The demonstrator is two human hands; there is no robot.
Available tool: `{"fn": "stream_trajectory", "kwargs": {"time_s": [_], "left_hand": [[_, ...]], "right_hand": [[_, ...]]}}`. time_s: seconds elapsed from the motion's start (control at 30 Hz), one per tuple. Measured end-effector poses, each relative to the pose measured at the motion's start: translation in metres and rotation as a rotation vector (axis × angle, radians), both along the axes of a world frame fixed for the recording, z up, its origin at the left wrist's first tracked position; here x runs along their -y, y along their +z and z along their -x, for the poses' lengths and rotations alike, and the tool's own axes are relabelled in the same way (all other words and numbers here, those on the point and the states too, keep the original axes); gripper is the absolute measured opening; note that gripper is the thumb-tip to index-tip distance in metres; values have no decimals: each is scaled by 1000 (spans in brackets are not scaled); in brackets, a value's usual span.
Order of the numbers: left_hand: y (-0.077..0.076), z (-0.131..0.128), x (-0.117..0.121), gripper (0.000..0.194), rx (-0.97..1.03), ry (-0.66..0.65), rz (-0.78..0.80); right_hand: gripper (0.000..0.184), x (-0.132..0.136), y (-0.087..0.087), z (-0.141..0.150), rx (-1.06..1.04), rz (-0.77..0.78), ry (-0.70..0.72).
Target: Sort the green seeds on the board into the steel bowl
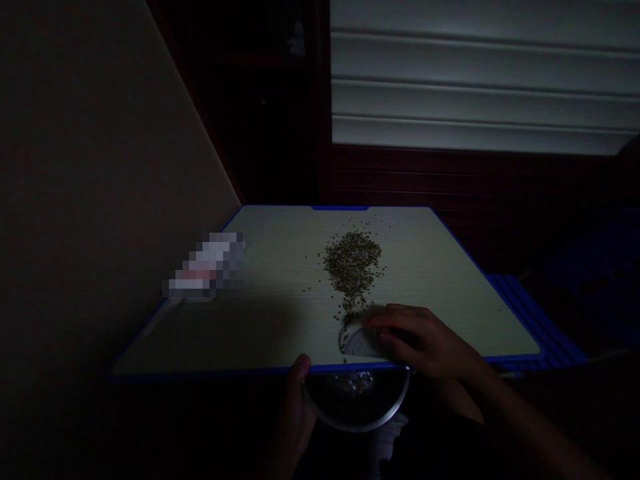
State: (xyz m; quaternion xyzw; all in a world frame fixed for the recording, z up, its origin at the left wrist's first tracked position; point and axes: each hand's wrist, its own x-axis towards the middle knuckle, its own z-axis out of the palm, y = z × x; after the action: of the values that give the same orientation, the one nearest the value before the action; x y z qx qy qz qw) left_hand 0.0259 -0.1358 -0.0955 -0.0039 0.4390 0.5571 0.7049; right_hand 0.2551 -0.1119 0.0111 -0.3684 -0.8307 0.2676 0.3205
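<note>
A pile of small greenish-brown grains (353,267) lies spread on a pale table top with a blue rim (210,373). My left hand (295,417) grips the edge of a round metal bowl (357,397) held just below the table's near edge; a few grains lie inside it. My right hand (425,340) rests palm down on the table at the near end of the pile, fingers curled over a small white round object (357,341). The scene is very dim.
A blurred white and pink object (205,267) lies at the table's left side against a beige wall. Dark wooden panelling and a white slatted surface (480,73) rise behind the table. A blue ribbed part (535,320) sticks out at the right.
</note>
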Motion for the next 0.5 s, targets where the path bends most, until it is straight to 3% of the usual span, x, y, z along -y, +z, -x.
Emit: {"fn": "stream_trajectory", "kwargs": {"time_s": [0.27,0.5], "left_hand": [[5,-3,-2,53,-18,5,24],[-5,-1,0,50,13,-1,-19]], "right_hand": [[23,-1,-5,0,16,15,-11],[22,-3,-5,0,2,-45,64]]}}
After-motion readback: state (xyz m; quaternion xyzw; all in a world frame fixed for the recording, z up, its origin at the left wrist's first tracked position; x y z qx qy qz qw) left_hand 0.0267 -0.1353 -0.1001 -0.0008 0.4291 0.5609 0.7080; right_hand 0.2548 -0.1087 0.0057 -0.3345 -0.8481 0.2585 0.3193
